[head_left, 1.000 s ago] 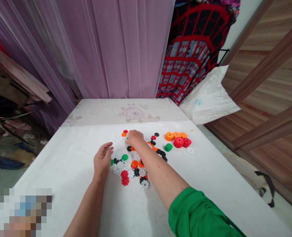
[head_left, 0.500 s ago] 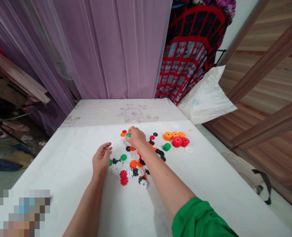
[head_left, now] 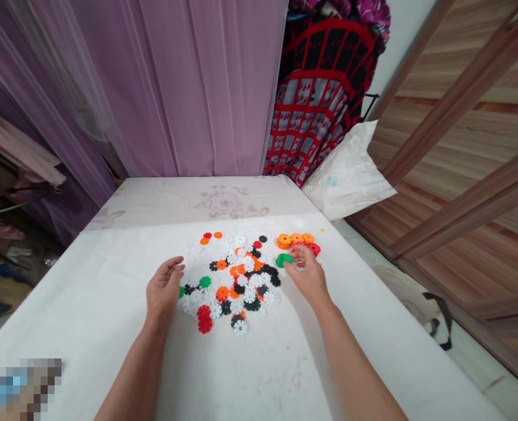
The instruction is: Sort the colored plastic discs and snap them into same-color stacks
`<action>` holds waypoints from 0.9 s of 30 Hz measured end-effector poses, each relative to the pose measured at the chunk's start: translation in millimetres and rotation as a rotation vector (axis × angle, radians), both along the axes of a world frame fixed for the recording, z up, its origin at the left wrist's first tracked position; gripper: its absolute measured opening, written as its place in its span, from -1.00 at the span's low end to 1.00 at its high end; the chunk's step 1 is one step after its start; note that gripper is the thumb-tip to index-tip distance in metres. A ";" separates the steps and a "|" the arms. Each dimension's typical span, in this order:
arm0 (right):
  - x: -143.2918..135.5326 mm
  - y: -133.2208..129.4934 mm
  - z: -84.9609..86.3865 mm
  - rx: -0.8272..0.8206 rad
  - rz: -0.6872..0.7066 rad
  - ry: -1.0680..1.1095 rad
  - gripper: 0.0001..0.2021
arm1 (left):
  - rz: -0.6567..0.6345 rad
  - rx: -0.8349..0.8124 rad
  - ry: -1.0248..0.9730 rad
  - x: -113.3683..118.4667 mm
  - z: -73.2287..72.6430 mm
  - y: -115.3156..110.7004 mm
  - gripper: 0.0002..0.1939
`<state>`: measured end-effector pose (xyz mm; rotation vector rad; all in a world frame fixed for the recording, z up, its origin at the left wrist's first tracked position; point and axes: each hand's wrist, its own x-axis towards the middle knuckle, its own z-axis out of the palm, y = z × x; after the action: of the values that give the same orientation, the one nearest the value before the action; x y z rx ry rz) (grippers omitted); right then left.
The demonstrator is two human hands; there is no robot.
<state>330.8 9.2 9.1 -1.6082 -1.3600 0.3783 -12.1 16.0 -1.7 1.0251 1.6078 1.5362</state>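
On the white-covered table lies a loose spread of notched plastic discs (head_left: 249, 280) in white, black, orange, red and green. My right hand (head_left: 307, 275) is at the right of this spread, thumb and fingertips pinched at the edge of a green disc (head_left: 284, 260), where a small green pile lies. Its fingers partly cover a group of red discs (head_left: 314, 250). My left hand (head_left: 165, 287) rests by the left edge of the spread, fingers loosely bent and apart from the thumb, with nothing visible in it. A green disc (head_left: 182, 292) lies close beside that hand.
Orange discs (head_left: 296, 240) are grouped behind the red ones. A white bag (head_left: 346, 181) stands past the table's right far corner. Purple curtains (head_left: 197, 88) hang behind the table (head_left: 110, 280), and wooden doors (head_left: 456, 146) stand on the right.
My right hand has moved right from the back of the spread to the green pile, carrying a green disc. My left hand stays by the spread's left edge. The view has shifted slightly.
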 end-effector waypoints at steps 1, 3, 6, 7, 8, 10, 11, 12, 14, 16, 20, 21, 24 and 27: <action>-1.5 0.9 -1.7 -0.007 -0.003 -0.008 -0.56 | -0.002 -0.001 0.006 -0.3 0.2 -0.3 -0.68; -4.4 3.8 -3.3 -0.022 -0.011 -0.025 -0.56 | -0.001 -0.004 0.015 -0.5 0.5 -0.7 -0.67; -5.3 7.8 -4.2 -0.039 -0.017 -0.047 -0.56 | 0.001 -0.008 0.033 -0.1 0.7 -1.0 -0.68; -4.8 8.6 -4.6 -0.045 -0.019 -0.054 -0.55 | 0.002 -0.009 0.038 0.1 0.8 -1.0 -0.68; -4.2 9.2 -5.3 -0.051 -0.024 -0.059 -0.55 | 0.002 -0.010 0.042 0.4 0.8 -1.1 -0.68; -3.1 9.7 -6.9 -0.057 -0.031 -0.063 -0.54 | 0.006 -0.010 0.043 0.8 1.2 -1.4 -0.68; -2.9 9.6 -7.6 -0.053 -0.032 -0.062 -0.54 | 0.007 -0.008 0.042 1.0 1.4 -1.5 -0.68; -2.8 9.4 -8.1 -0.046 -0.029 -0.060 -0.54 | 0.007 -0.006 0.042 1.0 1.7 -1.7 -0.68; -2.9 8.3 -8.0 -0.021 -0.019 -0.061 -0.53 | 0.006 -0.001 0.043 1.1 2.2 -1.9 -0.69; -2.6 6.4 -6.1 0.020 -0.018 -0.070 -0.55 | 0.011 0.005 0.034 1.2 2.2 -1.7 -0.70; -2.4 0.1 2.3 0.134 -0.035 -0.098 -0.66 | 0.057 0.038 -0.035 1.6 1.2 -0.1 -0.71; -3.9 -1.8 5.0 0.159 -0.034 -0.108 -0.69 | 0.074 0.050 -0.064 1.4 1.1 0.3 -0.71; -18.5 -7.6 12.9 0.225 -0.003 -0.142 -0.75 | 0.107 0.083 -0.161 -0.9 1.5 1.2 -0.70; -51.8 -12.6 18.4 0.196 0.156 -0.179 -0.78 | 0.125 0.106 -0.259 -4.6 2.3 1.7 -0.67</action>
<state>279.1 -3.4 27.5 -1.4055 -1.6121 0.1892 -16.7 17.7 0.6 0.7541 1.4453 1.7746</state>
